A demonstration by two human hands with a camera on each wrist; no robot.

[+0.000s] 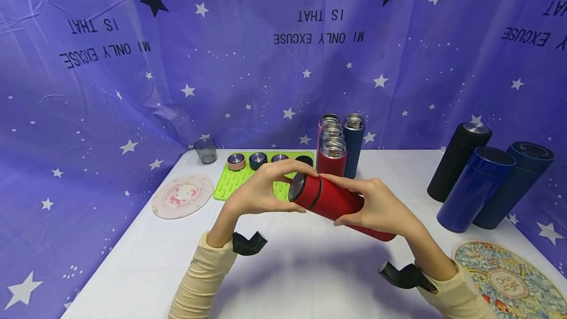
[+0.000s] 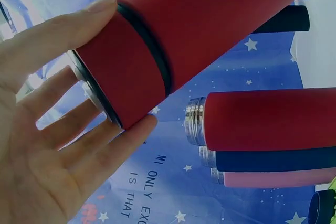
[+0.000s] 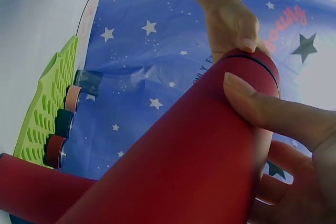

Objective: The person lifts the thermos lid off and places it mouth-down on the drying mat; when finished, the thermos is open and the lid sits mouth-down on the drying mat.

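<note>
A red thermos [image 1: 336, 198] is held tilted above the table, its lid [image 2: 118, 69] toward the left and its base toward the lower right. A black ring runs between lid and body. My left hand [image 1: 261, 186] grips the lid, thumb on one side and fingers on the other. Around the body my right hand [image 1: 381, 206] is curled, its thumb [image 3: 244, 95] along the red wall near the lid. Behind it stand several lidless thermoses, among them a red one [image 1: 332, 164] and a dark blue one [image 1: 353, 146], with bare metal necks.
Several loose lids, one pink [image 1: 236, 162], sit on a green mat [image 1: 230, 181]. A grey glass [image 1: 205, 151] and a round pink coaster [image 1: 183, 196] are at the left. On the right stand black [image 1: 458, 161] and blue [image 1: 476, 188] lidded thermoses and a patterned round mat [image 1: 509, 274].
</note>
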